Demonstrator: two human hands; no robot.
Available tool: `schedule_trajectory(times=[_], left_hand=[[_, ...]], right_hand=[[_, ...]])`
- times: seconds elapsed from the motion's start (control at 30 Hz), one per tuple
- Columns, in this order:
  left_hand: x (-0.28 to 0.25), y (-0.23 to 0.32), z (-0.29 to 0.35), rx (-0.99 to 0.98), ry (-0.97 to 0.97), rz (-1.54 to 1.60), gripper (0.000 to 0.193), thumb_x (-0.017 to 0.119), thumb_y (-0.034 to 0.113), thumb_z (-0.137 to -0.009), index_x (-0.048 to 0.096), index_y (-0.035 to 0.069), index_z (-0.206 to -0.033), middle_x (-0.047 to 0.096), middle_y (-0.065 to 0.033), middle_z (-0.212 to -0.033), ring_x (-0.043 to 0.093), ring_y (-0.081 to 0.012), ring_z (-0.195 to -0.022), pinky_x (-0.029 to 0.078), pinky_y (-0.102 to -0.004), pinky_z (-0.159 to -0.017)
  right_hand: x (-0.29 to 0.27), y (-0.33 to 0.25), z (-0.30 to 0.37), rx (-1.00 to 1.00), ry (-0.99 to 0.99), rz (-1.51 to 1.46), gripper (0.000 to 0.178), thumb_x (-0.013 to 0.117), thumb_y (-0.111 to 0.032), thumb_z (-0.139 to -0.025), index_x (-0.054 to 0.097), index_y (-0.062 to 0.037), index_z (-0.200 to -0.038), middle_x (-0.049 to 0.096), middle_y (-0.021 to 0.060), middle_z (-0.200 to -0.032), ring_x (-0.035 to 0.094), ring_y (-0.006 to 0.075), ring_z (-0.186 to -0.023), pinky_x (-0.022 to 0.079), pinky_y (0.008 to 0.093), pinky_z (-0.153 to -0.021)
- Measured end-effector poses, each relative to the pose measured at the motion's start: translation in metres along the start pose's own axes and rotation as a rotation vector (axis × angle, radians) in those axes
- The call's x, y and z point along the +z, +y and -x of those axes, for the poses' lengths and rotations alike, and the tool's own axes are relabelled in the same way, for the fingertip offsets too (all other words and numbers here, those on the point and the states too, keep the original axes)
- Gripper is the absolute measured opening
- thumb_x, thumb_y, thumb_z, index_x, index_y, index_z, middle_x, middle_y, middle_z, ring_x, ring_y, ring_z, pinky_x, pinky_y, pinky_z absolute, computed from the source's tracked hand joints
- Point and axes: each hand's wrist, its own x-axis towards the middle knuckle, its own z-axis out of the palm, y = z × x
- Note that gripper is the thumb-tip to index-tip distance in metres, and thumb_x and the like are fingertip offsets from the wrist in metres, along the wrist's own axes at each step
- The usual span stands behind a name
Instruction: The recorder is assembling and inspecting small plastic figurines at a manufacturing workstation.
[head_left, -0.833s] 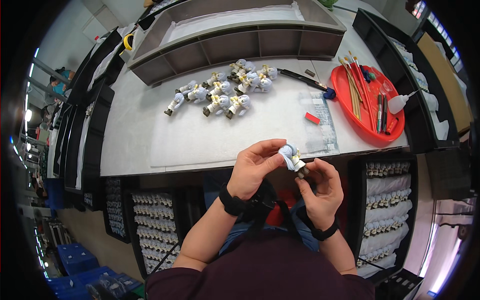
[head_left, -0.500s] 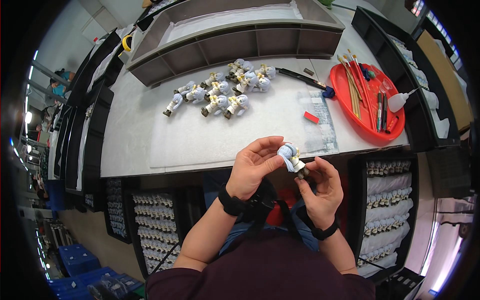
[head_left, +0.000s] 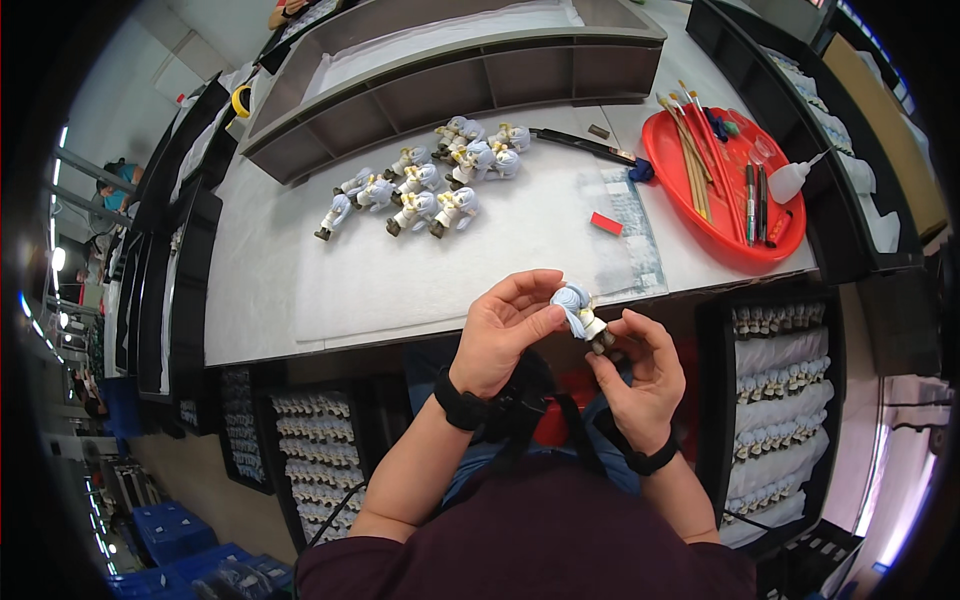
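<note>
We are holding a doll (head_left: 574,304) near the edge of the worktop (head_left: 270,300). Our left hand (head_left: 500,335) is pinching its blue hair, and our right hand (head_left: 640,385) is pinching its feet.

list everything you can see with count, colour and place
held figure: one, pale blue-white, between both hands
loose figures: about eleven, pale blue-white, on table
table: one, white, centre
crate: one, grey, table's far side
dish: one, red, table's right
brushes: several, tan and red, in dish
pens: at least two, dark, in dish
bottle: one, white, dish's right edge
block: one, red, left of dish
ring: one, yellow, left of crate
trays: several, black, around table
bins: several, blue, lower left
wristbands: two, black, on wrists
left hand: one, bare, at figure's head
right hand: one, bare, at figure's feet
</note>
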Motion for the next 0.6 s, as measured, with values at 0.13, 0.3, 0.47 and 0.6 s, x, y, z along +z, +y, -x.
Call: schedule_trajectory(times=[0.13,0.3,0.47,0.6], left_hand=[[0.003,0.001,-0.001,-0.026,-0.003,0.02,0.036,0.06,0.001,-0.08,0.048,-0.002,-0.113,0.056,-0.0107,-0.105,0.056,-0.0163,-0.096,0.047,-0.0287,-0.083],[0.008,0.0,-0.001,-0.018,-0.019,0.011,0.038,0.063,-0.001,-0.076,0.049,-0.003,-0.112,0.055,-0.0106,-0.107,0.053,-0.0166,-0.101,0.045,-0.0287,-0.087],[0.016,0.003,0.001,0.082,-0.113,-0.055,0.045,0.064,-0.005,-0.074,0.046,-0.001,-0.115,0.055,-0.0128,-0.109,0.052,-0.018,-0.104,0.044,-0.0305,-0.089],[0.021,0.01,0.01,0.039,-0.108,-0.039,0.048,0.063,-0.006,-0.073,0.045,-0.001,-0.117,0.054,-0.0133,-0.112,0.052,-0.0184,-0.105,0.043,-0.0306,-0.09]], right_hand=[[-0.004,0.001,0.0,0.014,0.002,0.006,0.046,0.064,0.014,-0.067,0.051,0.0007,-0.109,0.053,0.0095,-0.099,0.057,0.0154,-0.091,0.048,0.0254,-0.08],[-0.009,0.003,0.002,-0.012,-0.005,0.021,0.045,0.063,0.014,-0.066,0.052,0.001,-0.108,0.052,0.0099,-0.101,0.057,0.0152,-0.09,0.047,0.0247,-0.079],[-0.014,0.006,0.003,0.015,-0.016,0.081,0.046,0.064,0.012,-0.066,0.051,0.001,-0.108,0.052,0.01,-0.101,0.055,0.0151,-0.093,0.047,0.0254,-0.08],[-0.006,0.01,0.005,0.133,-0.031,0.027,0.046,0.064,0.011,-0.067,0.051,0.0007,-0.11,0.052,0.0101,-0.102,0.054,0.0155,-0.095,0.046,0.0255,-0.08]])
